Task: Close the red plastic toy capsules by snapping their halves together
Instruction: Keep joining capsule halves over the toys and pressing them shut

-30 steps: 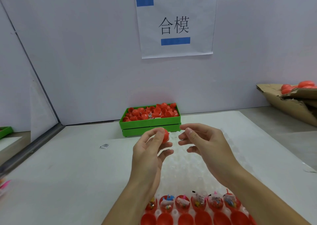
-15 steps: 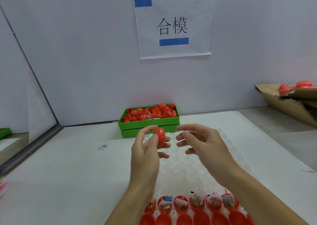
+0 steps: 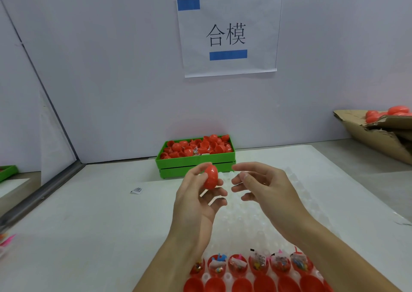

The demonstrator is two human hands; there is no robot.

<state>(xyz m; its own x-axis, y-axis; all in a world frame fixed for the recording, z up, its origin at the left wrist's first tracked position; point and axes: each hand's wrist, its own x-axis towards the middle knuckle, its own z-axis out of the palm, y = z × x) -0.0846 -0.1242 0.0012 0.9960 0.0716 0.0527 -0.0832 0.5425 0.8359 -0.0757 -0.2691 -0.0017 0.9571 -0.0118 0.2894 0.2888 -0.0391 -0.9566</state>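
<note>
Partly hidden capsule (image 3: 210, 177), left fingers (image 3: 219, 183) around it

Lighting and picture quality: bright, even, diffuse.
Soft overhead light, faint shadows under the green tray (image 3: 196, 168); no hard glare on the table (image 3: 89, 220); wide-angle bending of the wall (image 3: 111, 68) lines at left; mild softness at the lower edge, centre sharp.

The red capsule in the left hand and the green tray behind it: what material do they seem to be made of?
The red capsule, pinched by the left hand, looks like smooth, glossy moulded plastic: it shows soft highlights. The green tray seems to be rigid, matte plastic, with straight, even walls.
</note>
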